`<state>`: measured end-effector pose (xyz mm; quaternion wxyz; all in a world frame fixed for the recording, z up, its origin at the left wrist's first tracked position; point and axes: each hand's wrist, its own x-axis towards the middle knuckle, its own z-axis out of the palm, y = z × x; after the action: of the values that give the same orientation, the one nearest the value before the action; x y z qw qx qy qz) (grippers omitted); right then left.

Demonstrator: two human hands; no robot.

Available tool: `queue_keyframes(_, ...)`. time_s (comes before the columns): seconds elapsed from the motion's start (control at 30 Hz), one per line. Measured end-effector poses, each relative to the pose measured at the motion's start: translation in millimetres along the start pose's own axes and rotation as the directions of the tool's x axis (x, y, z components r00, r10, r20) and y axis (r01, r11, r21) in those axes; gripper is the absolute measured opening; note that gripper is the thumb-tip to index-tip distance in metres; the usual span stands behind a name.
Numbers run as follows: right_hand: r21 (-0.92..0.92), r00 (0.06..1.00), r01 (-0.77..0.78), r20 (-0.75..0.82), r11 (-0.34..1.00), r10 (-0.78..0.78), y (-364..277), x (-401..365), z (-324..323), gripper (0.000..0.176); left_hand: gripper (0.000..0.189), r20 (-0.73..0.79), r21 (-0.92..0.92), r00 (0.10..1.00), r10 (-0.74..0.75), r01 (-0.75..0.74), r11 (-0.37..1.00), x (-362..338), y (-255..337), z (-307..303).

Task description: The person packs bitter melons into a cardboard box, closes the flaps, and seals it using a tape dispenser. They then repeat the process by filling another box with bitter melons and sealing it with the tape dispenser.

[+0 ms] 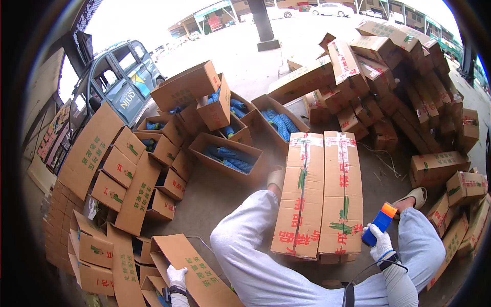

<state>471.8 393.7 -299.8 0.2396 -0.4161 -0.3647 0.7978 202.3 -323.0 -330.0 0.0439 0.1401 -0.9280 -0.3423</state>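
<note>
In a white glove, my right hand (379, 246) is closed round a blue hand tool with an orange end (381, 223); its exact kind does not show. My left hand (177, 276), gloved too, grips the edge of a long cardboard box (197, 271) at the lower left. Between my legs lie two long closed boxes side by side, a left box (298, 192) and a right box (341, 199). Both bear red and green print, with a dark strip along the top.
Ahead, open boxes (225, 171) hold blue net-wrapped goods (282, 123). Several boxes (123, 158) are stacked on the left. A large pile of closed boxes (376, 77) stands at the right. A vehicle (120, 77) is parked beyond, near a dark post (262, 23). A thin strap (383, 156) lies on the floor.
</note>
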Motion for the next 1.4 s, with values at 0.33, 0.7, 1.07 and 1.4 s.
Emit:
queue_keyframes(0.33, -0.164, 1.000, -0.001, -0.025, 0.986, -0.004, -5.9, 4.0, 4.2, 0.026, 0.030, 0.391, -0.278, 0.574, 0.720, -0.672, 0.687, -34.7, 435.9, -48.0)
queue_keyframes(0.7, 0.153, 0.971, 0.212, -0.149, 0.965, -0.190, -53.5, -22.3, -35.9, 0.029, 0.026, 0.604, -0.318, -0.356, 0.713, -0.928, -0.194, -148.1, 605.9, 101.2)
queue_keyframes(1.07, 0.559, 0.964, 0.134, 0.119, 0.818, -0.239, -124.9, -18.4, -136.4, 0.058, 0.027, 0.604, -0.490, -0.552, 0.575, -0.826, -0.278, -218.3, 562.0, 131.2)
queue_keyframes(1.4, 0.149, 0.740, 0.423, 0.512, 0.894, -0.436, -204.6, -35.3, -115.6, 0.076, 0.012, 0.599, -0.444, 0.538, 0.594, -0.394, 0.805, 16.5, 509.5, 114.3)
